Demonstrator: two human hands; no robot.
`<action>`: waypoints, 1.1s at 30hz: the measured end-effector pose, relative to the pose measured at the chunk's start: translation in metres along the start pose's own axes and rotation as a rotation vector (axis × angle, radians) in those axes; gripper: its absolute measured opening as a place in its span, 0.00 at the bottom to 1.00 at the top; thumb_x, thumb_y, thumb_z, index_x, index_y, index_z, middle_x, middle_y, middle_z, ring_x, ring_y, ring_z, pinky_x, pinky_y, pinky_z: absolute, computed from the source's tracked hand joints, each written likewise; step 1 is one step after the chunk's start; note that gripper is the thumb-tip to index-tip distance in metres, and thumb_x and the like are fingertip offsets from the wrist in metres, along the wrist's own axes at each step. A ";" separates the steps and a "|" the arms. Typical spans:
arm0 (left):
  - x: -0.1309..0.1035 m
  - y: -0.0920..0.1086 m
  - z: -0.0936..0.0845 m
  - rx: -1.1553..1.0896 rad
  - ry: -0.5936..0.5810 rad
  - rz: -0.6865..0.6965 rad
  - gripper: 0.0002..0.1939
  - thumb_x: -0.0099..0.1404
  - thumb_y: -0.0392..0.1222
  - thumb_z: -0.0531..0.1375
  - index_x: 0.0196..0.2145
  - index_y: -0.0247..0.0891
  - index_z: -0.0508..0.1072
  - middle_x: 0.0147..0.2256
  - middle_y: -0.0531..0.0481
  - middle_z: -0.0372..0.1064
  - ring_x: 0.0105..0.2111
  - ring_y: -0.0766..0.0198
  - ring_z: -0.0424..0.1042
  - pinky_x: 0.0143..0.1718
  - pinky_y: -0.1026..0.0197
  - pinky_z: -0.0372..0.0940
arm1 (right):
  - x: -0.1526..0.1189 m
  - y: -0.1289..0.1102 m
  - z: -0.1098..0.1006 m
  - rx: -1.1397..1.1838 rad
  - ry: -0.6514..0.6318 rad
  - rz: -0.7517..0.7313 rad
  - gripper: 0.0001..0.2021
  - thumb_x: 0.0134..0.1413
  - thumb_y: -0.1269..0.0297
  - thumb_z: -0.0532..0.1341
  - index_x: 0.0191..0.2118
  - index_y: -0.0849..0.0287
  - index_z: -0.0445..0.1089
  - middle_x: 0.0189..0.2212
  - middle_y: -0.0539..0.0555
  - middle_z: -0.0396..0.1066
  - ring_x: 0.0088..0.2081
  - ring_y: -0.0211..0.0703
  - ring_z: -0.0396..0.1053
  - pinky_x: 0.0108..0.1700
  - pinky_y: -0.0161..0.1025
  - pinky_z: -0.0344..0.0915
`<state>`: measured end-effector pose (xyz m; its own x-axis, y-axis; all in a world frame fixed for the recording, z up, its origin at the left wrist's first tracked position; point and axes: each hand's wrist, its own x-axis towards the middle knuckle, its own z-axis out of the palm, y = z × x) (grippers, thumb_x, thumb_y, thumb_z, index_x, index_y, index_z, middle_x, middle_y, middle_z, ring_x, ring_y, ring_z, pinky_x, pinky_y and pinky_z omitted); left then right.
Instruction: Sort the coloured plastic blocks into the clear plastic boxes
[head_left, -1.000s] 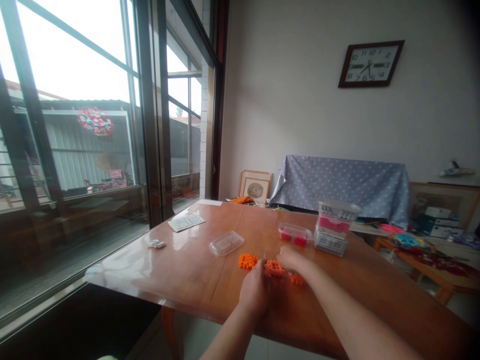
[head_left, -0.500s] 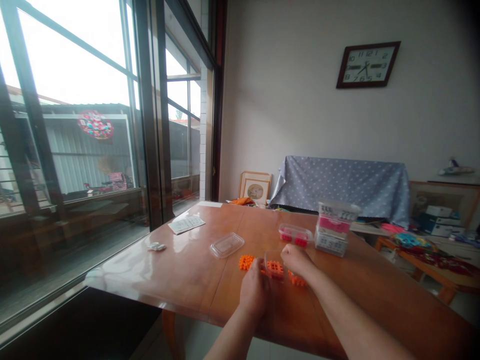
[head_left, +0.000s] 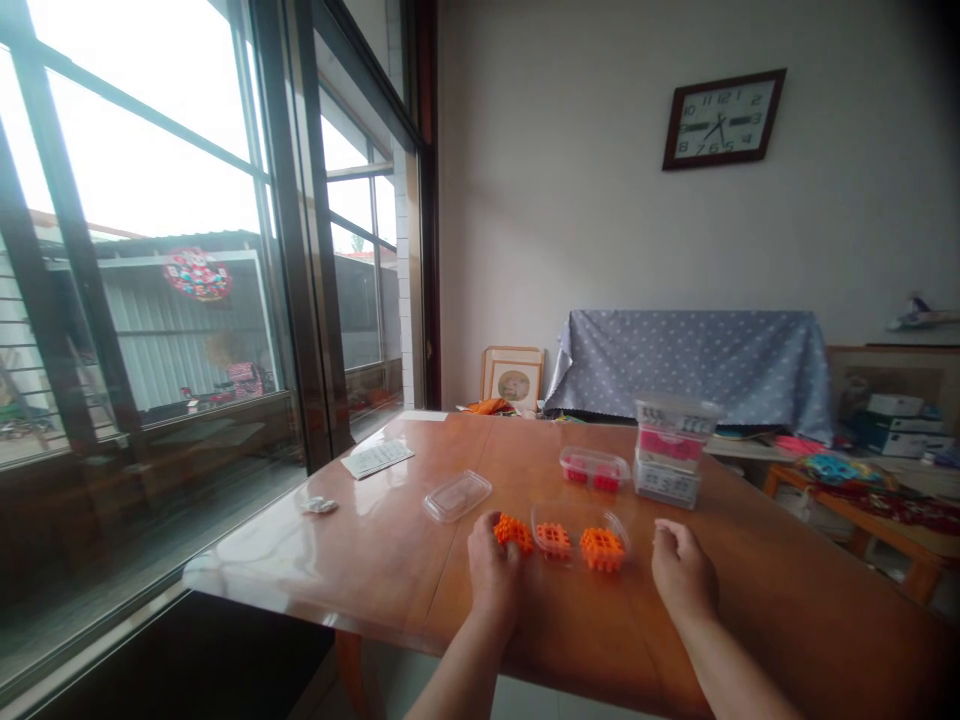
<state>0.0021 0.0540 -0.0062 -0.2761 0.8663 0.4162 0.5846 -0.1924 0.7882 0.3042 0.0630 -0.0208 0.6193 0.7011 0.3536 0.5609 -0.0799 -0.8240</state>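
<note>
My left hand [head_left: 495, 575] is closed around the near side of an orange lattice block [head_left: 514, 533], which sits just left of a clear plastic container [head_left: 576, 512]. Two more orange lattice blocks are at the container: one on its left [head_left: 553, 540] and another on its right [head_left: 602, 549]. Whether the right one lies fully inside is hard to tell. To the right, apart from the container, my right hand [head_left: 684, 572] hovers with curled fingers, and nothing shows in it. A clear lid [head_left: 457, 496] lies behind my left hand.
Behind the container stand a clear box with pinkish-red pieces [head_left: 595, 470] and a stack of clear boxes [head_left: 667, 455]. On the left of the wooden table [head_left: 390, 545] lie a printed paper [head_left: 377, 457] and a small crumpled white item [head_left: 319, 505]. A window runs along the left.
My right hand has moved right, away from the container, uncovering the right orange block. My left hand has shifted slightly left and is now at the left block. The camera view has shifted a little.
</note>
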 end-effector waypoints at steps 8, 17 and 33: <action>0.018 0.025 -0.023 0.403 -0.362 0.257 0.33 0.58 0.38 0.58 0.62 0.42 0.62 0.60 0.45 0.65 0.61 0.49 0.57 0.61 0.50 0.53 | 0.009 0.011 0.012 -0.030 -0.061 0.076 0.19 0.57 0.52 0.53 0.46 0.56 0.74 0.43 0.60 0.78 0.43 0.53 0.74 0.43 0.43 0.66; 0.046 0.035 -0.031 0.646 -0.514 0.411 0.30 0.57 0.44 0.61 0.58 0.46 0.66 0.49 0.45 0.74 0.55 0.47 0.64 0.57 0.47 0.54 | 0.009 0.011 0.013 -0.023 -0.073 0.070 0.17 0.56 0.52 0.54 0.43 0.55 0.73 0.41 0.58 0.78 0.41 0.50 0.75 0.41 0.40 0.66; 0.059 0.058 -0.034 0.438 -0.357 0.351 0.21 0.60 0.40 0.61 0.52 0.46 0.70 0.53 0.47 0.70 0.53 0.52 0.65 0.54 0.54 0.58 | 0.008 0.009 0.015 -0.022 -0.107 0.047 0.15 0.57 0.54 0.54 0.42 0.54 0.72 0.40 0.56 0.77 0.42 0.48 0.75 0.43 0.40 0.66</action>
<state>-0.0059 0.0783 0.0791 0.2125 0.9006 0.3792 0.8707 -0.3507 0.3449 0.3060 0.0783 -0.0316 0.5836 0.7678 0.2645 0.5456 -0.1295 -0.8280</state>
